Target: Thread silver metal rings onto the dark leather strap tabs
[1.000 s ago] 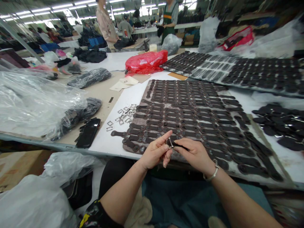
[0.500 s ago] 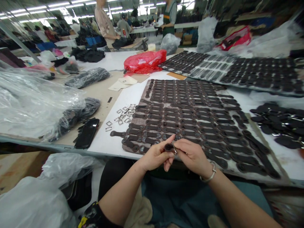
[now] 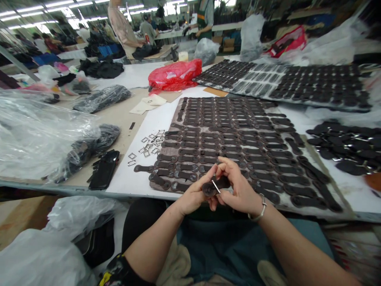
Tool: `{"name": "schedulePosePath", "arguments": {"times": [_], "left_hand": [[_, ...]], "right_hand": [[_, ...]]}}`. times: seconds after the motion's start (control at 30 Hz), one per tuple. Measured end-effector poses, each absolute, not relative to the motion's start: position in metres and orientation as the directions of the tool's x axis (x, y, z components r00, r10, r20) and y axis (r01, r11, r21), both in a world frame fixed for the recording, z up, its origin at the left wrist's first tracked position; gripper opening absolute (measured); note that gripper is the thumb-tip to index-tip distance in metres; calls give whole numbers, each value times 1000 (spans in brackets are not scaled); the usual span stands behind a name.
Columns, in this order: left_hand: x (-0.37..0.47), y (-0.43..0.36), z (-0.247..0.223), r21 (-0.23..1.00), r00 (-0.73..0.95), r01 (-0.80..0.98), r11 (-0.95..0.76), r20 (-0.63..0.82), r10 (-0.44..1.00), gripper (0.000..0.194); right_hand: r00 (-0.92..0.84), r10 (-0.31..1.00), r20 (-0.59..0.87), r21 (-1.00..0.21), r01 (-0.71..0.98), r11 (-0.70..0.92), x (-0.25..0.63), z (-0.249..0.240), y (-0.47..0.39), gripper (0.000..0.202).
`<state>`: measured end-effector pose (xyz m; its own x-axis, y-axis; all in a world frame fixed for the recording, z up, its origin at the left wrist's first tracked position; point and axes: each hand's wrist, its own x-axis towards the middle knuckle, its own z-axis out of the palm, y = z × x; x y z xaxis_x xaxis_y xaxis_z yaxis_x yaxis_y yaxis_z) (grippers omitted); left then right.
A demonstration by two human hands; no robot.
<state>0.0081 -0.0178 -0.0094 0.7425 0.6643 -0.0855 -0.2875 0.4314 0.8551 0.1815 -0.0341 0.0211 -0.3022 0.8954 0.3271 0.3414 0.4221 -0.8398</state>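
Observation:
Close to the table's front edge, both hands meet on one dark brown strap tab with rounded ends. My left hand pinches its left end. My right hand, a bangle at its wrist, grips the other end. A silver rectangular metal ring sits around the strap between the fingers; part of the strap is hidden behind them. Beyond the hands, many similar tabs lie in rows on a greyish board. Loose rectangular metal rings are scattered to its left on white paper.
A black phone lies at the table's left front, near clear plastic bags. A red plastic bag is farther back. A second board of dark pieces stands behind right. Dark tabs with metal rings are heaped right. People work in the background.
The strap has turned, so more of its face and the ring show. My right hand's fingers have lifted and bent over its right end. The whole view has shifted slightly.

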Motion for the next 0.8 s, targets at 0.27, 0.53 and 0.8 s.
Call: {"name": "schedulePosePath", "arguments": {"times": [0.27,0.53,0.8], "left_hand": [[13,-19,-11,886,695,-237,398,-131,707,79],[19,-19,-8,879,495,-326,348,-155,855,46],[32,-28,-11,852,295,-427,304,-187,937,30]], "right_hand": [[-414,867,278,-786,421,453,181,25,-36,94],[-139,968,208,-896,369,246,182,17,-29,92],[-378,909,175,-782,508,362,175,28,-39,113]]}}
